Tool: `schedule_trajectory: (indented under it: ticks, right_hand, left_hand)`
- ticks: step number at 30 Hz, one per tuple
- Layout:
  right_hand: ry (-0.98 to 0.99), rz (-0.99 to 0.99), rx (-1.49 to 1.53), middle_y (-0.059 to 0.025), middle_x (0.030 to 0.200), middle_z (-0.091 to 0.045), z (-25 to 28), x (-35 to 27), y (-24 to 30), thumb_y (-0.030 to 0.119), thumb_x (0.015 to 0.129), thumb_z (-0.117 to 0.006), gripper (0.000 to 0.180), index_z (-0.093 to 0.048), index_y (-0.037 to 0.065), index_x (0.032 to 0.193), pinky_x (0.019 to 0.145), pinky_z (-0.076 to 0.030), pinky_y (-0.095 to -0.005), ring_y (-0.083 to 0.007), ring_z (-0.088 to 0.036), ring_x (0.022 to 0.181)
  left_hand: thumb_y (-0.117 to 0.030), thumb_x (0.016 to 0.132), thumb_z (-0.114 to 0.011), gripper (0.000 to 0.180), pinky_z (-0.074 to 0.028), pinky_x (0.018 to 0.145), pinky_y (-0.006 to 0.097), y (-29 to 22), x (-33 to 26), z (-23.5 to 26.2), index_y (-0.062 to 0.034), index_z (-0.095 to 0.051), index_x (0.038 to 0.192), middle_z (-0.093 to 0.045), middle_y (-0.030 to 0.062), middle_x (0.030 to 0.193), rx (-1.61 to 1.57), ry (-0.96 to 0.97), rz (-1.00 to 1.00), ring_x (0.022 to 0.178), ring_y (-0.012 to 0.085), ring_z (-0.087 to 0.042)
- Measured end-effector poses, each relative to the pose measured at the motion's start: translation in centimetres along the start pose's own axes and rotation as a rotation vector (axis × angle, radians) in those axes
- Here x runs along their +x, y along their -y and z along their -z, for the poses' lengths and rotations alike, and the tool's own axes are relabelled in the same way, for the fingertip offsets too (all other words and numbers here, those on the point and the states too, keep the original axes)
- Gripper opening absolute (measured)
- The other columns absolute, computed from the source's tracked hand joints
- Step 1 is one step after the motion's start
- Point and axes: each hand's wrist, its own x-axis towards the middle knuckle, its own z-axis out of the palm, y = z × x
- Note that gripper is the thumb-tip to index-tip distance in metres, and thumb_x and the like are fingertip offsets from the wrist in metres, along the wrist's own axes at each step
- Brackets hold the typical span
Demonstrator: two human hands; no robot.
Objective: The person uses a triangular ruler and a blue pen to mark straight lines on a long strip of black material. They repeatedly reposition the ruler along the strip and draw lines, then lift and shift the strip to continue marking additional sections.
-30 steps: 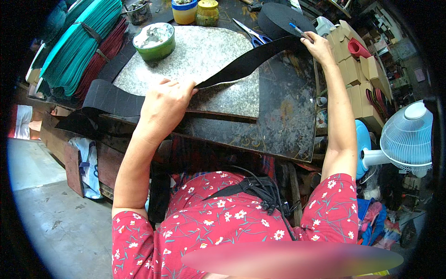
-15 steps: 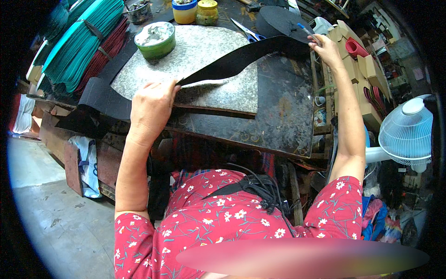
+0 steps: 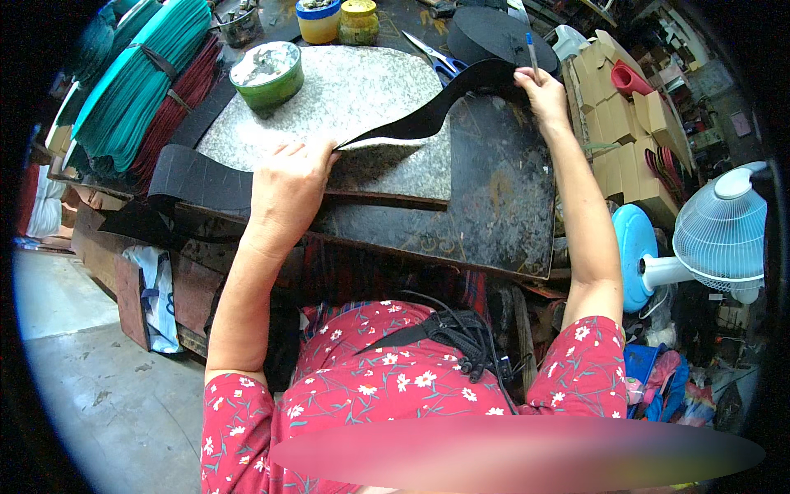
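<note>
While the left hand [image 3: 288, 185] presses a black strip [image 3: 411, 123] onto the speckled stone slab [image 3: 362, 90], the right hand [image 3: 543, 95] grips its far right end. A green bowl [image 3: 266, 74] sits at far left.

Two hands are in view, the left hand [image 3: 286, 191] and the right hand [image 3: 543, 92], and one long black strip [image 3: 411, 125] runs between them. One speckled stone slab [image 3: 362, 90] lies on one dark worktop [image 3: 502, 206]. On the slab stands one green bowl [image 3: 267, 76]. Behind it stand two small jars, one blue-lidded jar [image 3: 319, 18] and one yellow-lidded jar [image 3: 359, 20]. One pair of blue-handled scissors [image 3: 436, 59] lies near the slab's far edge. One pen [image 3: 532, 51] sticks up at the right hand. One white fan [image 3: 717, 239] stands to the right, beside one light blue round lid [image 3: 635, 253]. One red funnel-shaped thing [image 3: 629, 79] rests among the cardboard boxes [image 3: 613, 123], too many and too overlapped to count.
</note>
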Motion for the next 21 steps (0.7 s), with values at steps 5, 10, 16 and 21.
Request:
schedule_trajectory:
  ticks: [5,10,16,21]
  right_hand:
    - [0.047,-0.236,0.37,-0.0017,0.086,-0.069,-2.7,-1.5,2.0,0.025,0.092,-0.079,0.023,-0.071,0.009,0.107,0.044,-0.028,-0.0197,-0.0008,-0.037,0.048]
    - [-0.216,-0.148,0.308,0.0001,0.085,-0.066,-3.1,-1.7,2.7,0.02,0.087,-0.081,0.022,-0.071,0.009,0.103,0.049,-0.036,-0.0252,-0.0076,-0.048,0.058]
    - [-0.11,-0.331,0.572,-0.002,0.087,-0.072,-4.1,-2.2,1.8,0.016,0.088,-0.08,0.017,-0.071,0.008,0.1,0.049,-0.037,-0.0253,-0.008,-0.051,0.059]
    - [-0.237,0.12,-0.129,-0.0054,0.098,-0.071,-2.4,-1.2,0.8,0.018,0.085,-0.08,0.018,-0.078,0.014,0.103,0.079,-0.054,-0.0357,-0.0205,-0.068,0.087]
  left_hand:
    - [-0.014,0.09,-0.071,0.017,-0.054,0.08,0.042,-0.2,-0.1,-0.2,-0.0076,-0.068,0.106,-0.071,0.0125,0.088,-0.014,-0.008,-0.052,0.086,0.0311,-0.069]
    - [-0.014,0.088,-0.072,0.022,-0.055,0.084,0.041,-0.9,-0.4,-1.1,-0.0067,-0.068,0.109,-0.073,0.0111,0.094,-0.035,-0.036,-0.098,0.091,0.0295,-0.07]
    - [-0.014,0.087,-0.072,0.027,-0.054,0.089,0.041,-1.7,0.9,-2.6,-0.0068,-0.067,0.113,-0.073,0.009,0.105,-0.018,-0.026,-0.204,0.1,0.0264,-0.07]
    - [-0.02,0.089,-0.071,0.03,-0.052,0.094,0.041,-1.5,0.8,-2.3,-0.0059,-0.067,0.115,-0.073,0.0083,0.111,-0.034,0.037,-0.196,0.106,0.0258,-0.068]
